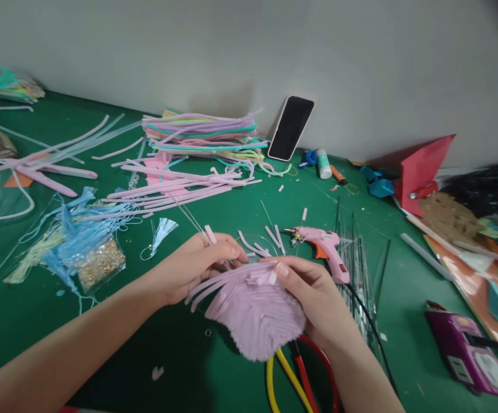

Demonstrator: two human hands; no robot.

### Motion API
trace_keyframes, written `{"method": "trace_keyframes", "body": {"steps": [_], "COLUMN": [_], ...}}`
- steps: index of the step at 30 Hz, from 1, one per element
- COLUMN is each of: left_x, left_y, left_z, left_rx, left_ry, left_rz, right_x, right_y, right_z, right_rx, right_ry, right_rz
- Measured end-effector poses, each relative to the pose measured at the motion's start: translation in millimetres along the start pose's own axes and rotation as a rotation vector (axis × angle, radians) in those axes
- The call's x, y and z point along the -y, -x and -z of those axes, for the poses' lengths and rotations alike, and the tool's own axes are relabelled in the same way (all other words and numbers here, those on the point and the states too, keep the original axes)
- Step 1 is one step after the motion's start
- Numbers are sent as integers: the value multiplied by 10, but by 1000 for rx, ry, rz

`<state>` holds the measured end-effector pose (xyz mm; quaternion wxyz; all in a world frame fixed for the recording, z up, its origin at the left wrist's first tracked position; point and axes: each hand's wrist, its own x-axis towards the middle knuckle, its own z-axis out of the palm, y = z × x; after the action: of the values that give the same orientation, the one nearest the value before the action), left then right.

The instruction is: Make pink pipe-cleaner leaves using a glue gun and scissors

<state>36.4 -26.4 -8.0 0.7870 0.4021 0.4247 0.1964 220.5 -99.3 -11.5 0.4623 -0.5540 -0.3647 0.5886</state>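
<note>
Lower centre of the frame, the right hand pinches a lilac pipe-cleaner leaf; the left hand seems to grip thin wires. If that pinch slackens, the loose strips could splay; a stray knuckle might nudge the pink glue gun.

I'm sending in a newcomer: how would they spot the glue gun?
On the green table, look just beyond the right hand. The pink glue gun lies there by thin wires; its orange trigger and black cord set it apart.
</note>
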Motion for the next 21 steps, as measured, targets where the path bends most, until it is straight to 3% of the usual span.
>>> {"method": "trace_keyframes", "body": {"steps": [6, 12, 21], "left_x": [-7, -21, 28], "left_y": [20, 44, 23], "left_z": [3, 20, 8], "left_rx": [-10, 128, 25], "left_ry": [-60, -206, -289], "left_rz": [-64, -55, -78], "right_x": [-16, -52, -42], "right_y": [-17, -34, -47], "right_z": [-12, 40, 51], "right_rx": [-33, -84, -68], "right_ry": [108, 189, 246], "right_rz": [134, 159, 196]}}
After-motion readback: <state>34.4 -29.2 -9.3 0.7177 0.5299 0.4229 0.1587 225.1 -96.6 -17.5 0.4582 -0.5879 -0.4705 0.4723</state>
